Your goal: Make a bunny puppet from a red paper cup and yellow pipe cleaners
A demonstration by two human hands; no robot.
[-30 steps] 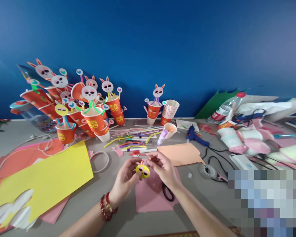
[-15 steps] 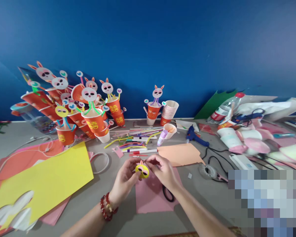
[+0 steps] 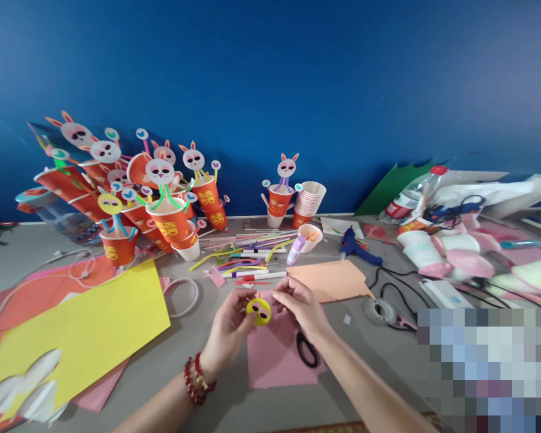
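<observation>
My left hand (image 3: 228, 322) pinches a round yellow paper rabbit face (image 3: 262, 314) between thumb and fingers. The face has dark eyes with pink patches, and one upright ear shows at its top. Just to the right of the ear, my right hand (image 3: 304, 308) is closed, thumb and index fingertip together; what sits between them is too small to make out. Under both hands lies a sheet of pink paper (image 3: 275, 364). A black scissors handle (image 3: 307, 350) shows below my right wrist, its blades hidden.
Red paper cups (image 3: 166, 224) with rabbit figures stand at the back left. Markers and pipe cleaners (image 3: 256, 252), a glue stick (image 3: 296, 250) and a blue glue gun (image 3: 358, 249) lie beyond my hands. Yellow paper (image 3: 112, 319) is left; a tape roll (image 3: 381, 311) is right.
My right fingers have drawn slightly apart from the ear of the yellow face. The face is turned more toward me, and more of the scissors handle shows.
</observation>
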